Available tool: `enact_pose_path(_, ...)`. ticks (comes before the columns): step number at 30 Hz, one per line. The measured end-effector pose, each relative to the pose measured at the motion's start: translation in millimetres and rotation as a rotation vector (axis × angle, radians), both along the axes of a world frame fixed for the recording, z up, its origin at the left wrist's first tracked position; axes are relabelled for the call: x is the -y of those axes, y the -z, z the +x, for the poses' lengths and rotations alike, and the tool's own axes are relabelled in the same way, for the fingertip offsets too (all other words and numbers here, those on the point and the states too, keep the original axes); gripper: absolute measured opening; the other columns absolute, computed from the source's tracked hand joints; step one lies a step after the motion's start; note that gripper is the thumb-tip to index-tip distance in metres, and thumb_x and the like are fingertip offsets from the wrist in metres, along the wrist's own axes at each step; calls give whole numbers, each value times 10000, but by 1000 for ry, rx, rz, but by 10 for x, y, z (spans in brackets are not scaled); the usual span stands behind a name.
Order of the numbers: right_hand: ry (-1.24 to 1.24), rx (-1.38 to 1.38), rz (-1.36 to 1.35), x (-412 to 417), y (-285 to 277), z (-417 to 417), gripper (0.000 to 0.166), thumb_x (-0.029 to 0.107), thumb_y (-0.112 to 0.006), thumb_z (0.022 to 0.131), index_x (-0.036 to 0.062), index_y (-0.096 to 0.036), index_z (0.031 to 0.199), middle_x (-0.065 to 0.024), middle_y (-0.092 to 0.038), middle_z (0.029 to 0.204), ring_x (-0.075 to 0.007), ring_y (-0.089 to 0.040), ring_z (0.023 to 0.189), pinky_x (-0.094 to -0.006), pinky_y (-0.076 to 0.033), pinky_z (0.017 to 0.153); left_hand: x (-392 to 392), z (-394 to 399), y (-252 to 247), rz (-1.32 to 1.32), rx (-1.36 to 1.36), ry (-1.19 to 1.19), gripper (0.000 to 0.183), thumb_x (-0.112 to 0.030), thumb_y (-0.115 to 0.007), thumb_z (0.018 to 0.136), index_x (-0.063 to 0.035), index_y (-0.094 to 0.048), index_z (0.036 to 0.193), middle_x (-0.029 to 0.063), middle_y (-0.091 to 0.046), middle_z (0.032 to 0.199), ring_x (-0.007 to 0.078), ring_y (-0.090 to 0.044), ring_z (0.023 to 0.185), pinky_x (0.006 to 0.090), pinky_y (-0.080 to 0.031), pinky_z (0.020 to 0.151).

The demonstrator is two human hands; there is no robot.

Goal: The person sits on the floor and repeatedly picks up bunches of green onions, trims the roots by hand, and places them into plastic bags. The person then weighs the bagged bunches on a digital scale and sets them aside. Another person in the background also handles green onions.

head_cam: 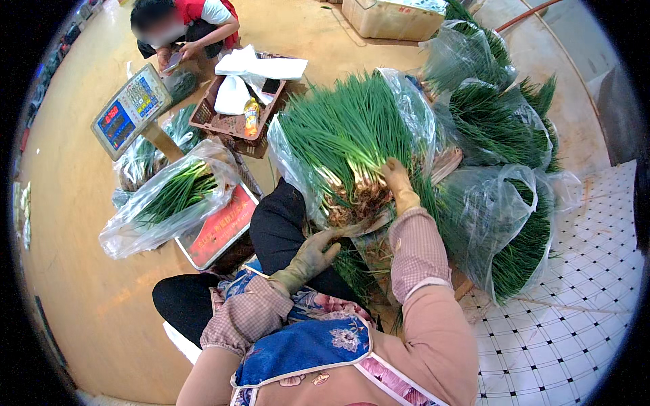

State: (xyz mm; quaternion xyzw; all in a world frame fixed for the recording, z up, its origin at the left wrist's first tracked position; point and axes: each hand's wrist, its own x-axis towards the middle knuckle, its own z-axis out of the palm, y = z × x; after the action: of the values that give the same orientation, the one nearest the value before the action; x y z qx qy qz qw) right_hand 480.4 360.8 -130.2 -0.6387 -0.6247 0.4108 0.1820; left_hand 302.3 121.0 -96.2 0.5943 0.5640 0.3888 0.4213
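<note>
A large heap of green onions (350, 127), roots towards me, lies in an opened clear plastic bag before my knees. My right hand (398, 180), in a rubber glove, is at the right side of the pale stems; whether its fingers grip any cannot be told. My left hand (312, 256), gloved too, rests near my knee below the bag's edge, fingers apart and holding nothing. To the left, a clear bag of green onions (177, 198) lies on the platform of a digital scale (218, 231), whose lit display (117, 122) stands behind it.
Several bags of green onions (518, 228) stand at the right. A brown plastic crate (208, 111) behind the scale holds white plastic bags, a yellow-labelled bottle (251, 116) and a phone (270, 86). A person (203, 30) crouches beyond with a phone. A foam box (391, 20) sits at the back.
</note>
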Motion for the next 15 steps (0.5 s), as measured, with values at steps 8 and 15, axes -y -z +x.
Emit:
enact_pose_path(8, 89, 23, 117, 302, 334, 746, 339, 89, -483, 831, -2, -482, 1158, -150, -569, 1072, -223, -542, 1003, -292, -432, 826, -476, 25, 260, -315, 489, -89, 321, -172, -536, 828, -5, -515, 1102, 114, -574, 1021, 194, -545, 936, 283, -434, 802)
enact_pose_path(15, -66, 536, 453, 197, 542, 234, 411, 181, -609, 743, 41, -530, 1121, -196, -536, 1102, -338, -518, 995, -412, -408, 854, -613, 42, 525, -565, 740, -194, 273, -135, -537, 838, -5, -529, 1078, 62, -578, 936, 134, -541, 837, 235, -432, 749)
